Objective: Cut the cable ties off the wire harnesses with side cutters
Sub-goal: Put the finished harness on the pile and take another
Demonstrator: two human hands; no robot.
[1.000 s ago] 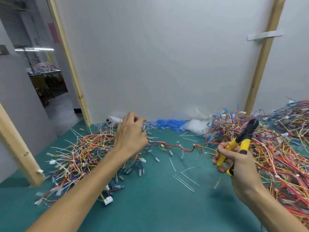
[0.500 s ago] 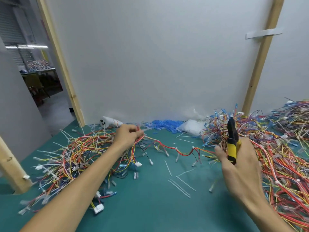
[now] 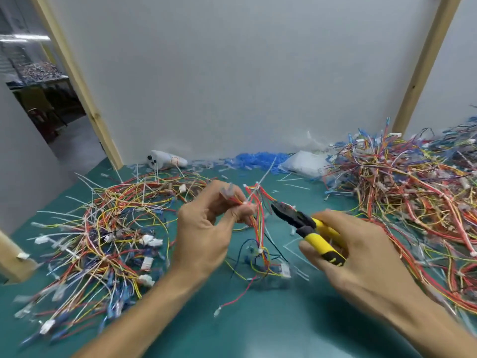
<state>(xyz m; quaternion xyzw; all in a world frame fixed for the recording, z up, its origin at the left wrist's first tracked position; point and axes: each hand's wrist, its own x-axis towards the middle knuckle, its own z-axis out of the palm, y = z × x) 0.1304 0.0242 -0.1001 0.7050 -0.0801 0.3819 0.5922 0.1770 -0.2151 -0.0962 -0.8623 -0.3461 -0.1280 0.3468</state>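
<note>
The left hand (image 3: 204, 228) pinches a wire bundle (image 3: 258, 220) hanging roughly twelve-to-six, its white cable tie (image 3: 244, 203) at the fingertips, while the cutters (image 3: 307, 226), gripped in the right hand (image 3: 361, 257), point in from four o'clock, just beside it.

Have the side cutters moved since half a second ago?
Yes. The side cutters in the right hand swung from upright beside the right wire pile to pointing left, toward the harness in the left hand.
</note>
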